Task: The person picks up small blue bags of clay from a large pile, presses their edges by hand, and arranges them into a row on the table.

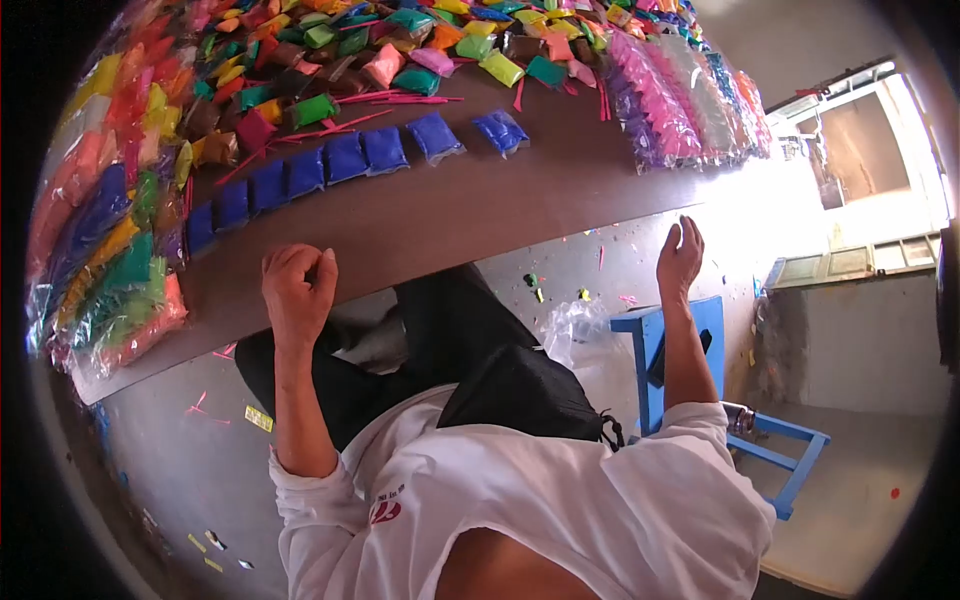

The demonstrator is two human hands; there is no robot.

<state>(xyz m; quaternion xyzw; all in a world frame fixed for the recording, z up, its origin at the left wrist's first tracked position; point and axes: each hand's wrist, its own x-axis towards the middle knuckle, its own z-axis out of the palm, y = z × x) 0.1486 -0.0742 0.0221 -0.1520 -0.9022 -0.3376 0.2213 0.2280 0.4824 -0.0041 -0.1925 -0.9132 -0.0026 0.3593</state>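
My left hand (300, 290) is at the table's front edge, below a row of blue packets (307, 172). Its fingers are curled in, and whatever they may hold is hidden. Off to the right, my right hand (681, 258) is raised beside the table edge, with its fingers apart and nothing in them. Further right along the row, another blue packet (500, 132) lies slightly separate. Thin pink strips (400, 98) lie behind the row, in front of a heap of small colourful packets (385, 65).
Bagged colourful packets (130, 265) line the brown table (480, 210) at the left; more bags (680, 105) lie at the back right. A blue stool (648, 350) stands below my right hand. Clear plastic (585, 330) and scraps lie on the floor.
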